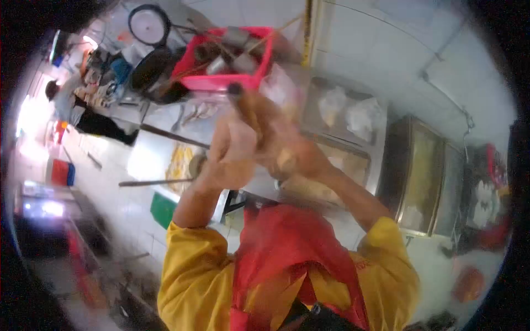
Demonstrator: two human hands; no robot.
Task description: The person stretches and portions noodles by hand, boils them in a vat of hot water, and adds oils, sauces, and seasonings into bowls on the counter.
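Note:
Both hands are raised close together in front of my chest, above a work counter, and are blurred by motion. My right hand (290, 146) is closed around a brown, stick-like handle with a dark end (236, 91), which slants up and to the left. What the handle belongs to cannot be made out. My left hand (234, 151) is beside it, touching or very near my right hand, with its fingers smeared. Below my left hand are a tray of yellowish food (179, 157) and a long-handled tool (154, 182).
A pink basket (221, 83) of metal utensils stands at the back. Plastic bags (361, 118) and a metal tray with pale contents (353, 160) lie to the right. Beyond is a steel-framed basin (425, 171). At far left a person (72, 99) bends over a counter.

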